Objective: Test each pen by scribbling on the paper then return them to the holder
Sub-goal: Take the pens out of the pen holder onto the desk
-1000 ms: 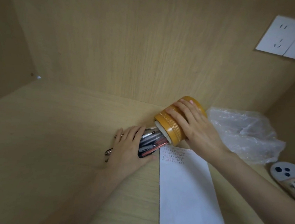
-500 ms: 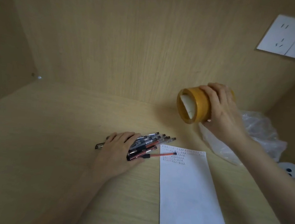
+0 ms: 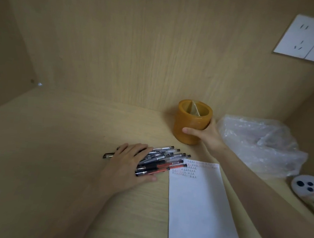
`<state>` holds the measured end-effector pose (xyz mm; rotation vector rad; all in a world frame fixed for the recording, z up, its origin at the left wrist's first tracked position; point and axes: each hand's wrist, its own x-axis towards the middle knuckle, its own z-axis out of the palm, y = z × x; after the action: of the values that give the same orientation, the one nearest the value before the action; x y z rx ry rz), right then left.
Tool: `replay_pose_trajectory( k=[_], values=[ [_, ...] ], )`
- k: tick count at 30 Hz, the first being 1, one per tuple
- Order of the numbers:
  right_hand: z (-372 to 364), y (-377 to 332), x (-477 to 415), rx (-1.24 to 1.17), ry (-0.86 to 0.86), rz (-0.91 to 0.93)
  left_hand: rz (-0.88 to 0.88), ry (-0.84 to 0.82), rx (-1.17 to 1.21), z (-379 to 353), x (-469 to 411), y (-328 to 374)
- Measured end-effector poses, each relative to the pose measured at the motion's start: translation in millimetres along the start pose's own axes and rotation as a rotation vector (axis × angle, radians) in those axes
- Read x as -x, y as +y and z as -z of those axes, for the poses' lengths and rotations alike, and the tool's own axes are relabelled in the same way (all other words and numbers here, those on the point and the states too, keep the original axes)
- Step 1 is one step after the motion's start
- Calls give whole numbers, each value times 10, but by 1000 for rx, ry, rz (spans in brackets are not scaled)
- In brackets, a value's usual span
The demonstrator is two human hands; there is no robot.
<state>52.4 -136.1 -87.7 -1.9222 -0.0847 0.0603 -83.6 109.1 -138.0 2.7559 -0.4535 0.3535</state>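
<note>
The upright orange holder (image 3: pixel 191 125) is gripped by the right hand (image 3: pixel 208 137), at one o'clock of the pens (image 3: pixel 168 157). These are pressed under the flat, straight-fingered left hand (image 3: pixel 128 163), at eleven o'clock of the paper (image 3: pixel 198 206).

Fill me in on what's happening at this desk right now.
A person is partway into a pen-testing job. Their right hand grips an orange pen holder that stands upright on the wooden desk, with no pens in it. Their left hand rests flat on a pile of pens lying beside the top left corner of a sheet of paper. Rows of scribbles already mark the paper's top.
</note>
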Motion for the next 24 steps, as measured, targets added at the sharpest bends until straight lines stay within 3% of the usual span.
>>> replay_pose_trajectory(
  k=[9,14,18,24],
  values=[
    [-17,92,26,-56,-57,29,-13,-46,-35,-6,-27,-13],
    [-101,-61,456,-29,137,116,35,-46,14,50,8,13],
    [-123,-37,903,231,115,377,42,-7,-60,90,28,55],
    [-180,129,1312,560,-125,474,169,31,-236,-49,65,211]
  ],
)
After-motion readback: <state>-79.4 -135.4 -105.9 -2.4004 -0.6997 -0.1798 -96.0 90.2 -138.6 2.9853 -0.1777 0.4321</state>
